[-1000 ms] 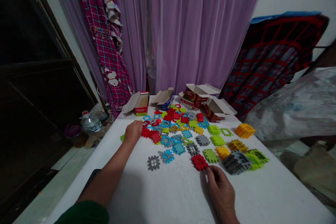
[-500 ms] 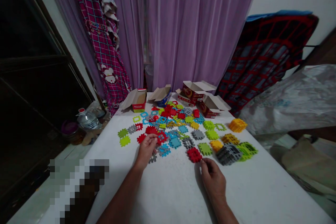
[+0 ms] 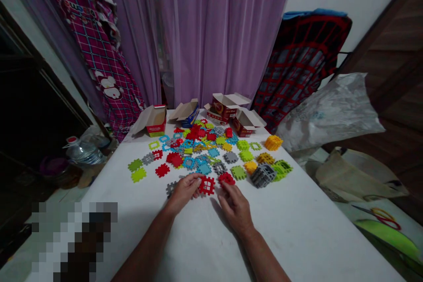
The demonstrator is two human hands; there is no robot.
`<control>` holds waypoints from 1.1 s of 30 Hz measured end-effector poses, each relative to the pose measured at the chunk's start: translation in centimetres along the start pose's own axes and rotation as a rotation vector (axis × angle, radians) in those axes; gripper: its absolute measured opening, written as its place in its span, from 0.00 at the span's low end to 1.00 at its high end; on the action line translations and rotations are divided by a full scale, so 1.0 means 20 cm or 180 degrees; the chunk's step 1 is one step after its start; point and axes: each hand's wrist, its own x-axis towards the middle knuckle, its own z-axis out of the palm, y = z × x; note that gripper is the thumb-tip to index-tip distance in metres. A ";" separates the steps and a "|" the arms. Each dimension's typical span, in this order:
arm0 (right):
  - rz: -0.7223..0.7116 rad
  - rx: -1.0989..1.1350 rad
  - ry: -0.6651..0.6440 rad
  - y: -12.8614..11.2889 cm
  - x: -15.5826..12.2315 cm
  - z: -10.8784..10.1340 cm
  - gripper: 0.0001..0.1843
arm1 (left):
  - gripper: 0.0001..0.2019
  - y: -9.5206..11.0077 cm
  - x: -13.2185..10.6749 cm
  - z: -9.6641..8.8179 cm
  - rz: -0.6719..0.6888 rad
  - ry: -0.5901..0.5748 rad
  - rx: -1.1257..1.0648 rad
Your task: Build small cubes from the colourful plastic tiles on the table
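Note:
On the white table point(image 3: 297, 233) lies a spread of flat plastic interlocking tiles point(image 3: 198, 150) in red, blue, green, yellow and grey. My left hand point(image 3: 183, 191) pinches a red grid tile point(image 3: 206, 185) by its left edge, just above the table. My right hand point(image 3: 236, 207) lies beside it with its fingertips on a small red assembled block point(image 3: 226, 179). A grey assembled cube point(image 3: 262, 175) sits to the right of that block.
Several opened cardboard boxes point(image 3: 228, 112) stand at the far edge before a purple curtain point(image 3: 211, 31). A yellow cube point(image 3: 273, 142) and green pieces point(image 3: 282, 167) lie at the right. A water bottle point(image 3: 82, 152) stands left of the table, a plastic bag point(image 3: 330, 114) to the right.
My left hand came back from the far pile of tiles to the near side, now holding a red grid tile next to the red block. The camera view shifted right.

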 end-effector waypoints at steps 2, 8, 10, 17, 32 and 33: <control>-0.0126 -0.0041 -0.0035 0.00 -0.01 0.01 0.23 | 0.30 0.00 0.00 0.01 -0.0001 -0.0059 0.0026; -0.0334 -0.0240 0.0042 0.00 -0.02 0.02 0.20 | 0.29 0.00 0.02 0.03 0.0039 -0.0153 0.0196; -0.0326 -0.0243 0.0078 0.00 -0.02 0.02 0.18 | 0.28 0.01 0.03 0.03 0.0027 -0.0177 0.0234; -0.0154 -0.0200 0.0100 -0.01 -0.01 0.01 0.16 | 0.25 0.04 0.02 0.05 0.0016 -0.0226 0.0026; 0.0288 -0.0419 0.0427 -0.03 -0.01 0.02 0.16 | 0.26 0.06 -0.01 0.24 -0.0506 0.0531 -0.0842; 0.0305 -0.0462 0.0440 -0.03 -0.01 0.03 0.16 | 0.25 0.07 -0.01 0.24 -0.0507 0.0544 -0.0847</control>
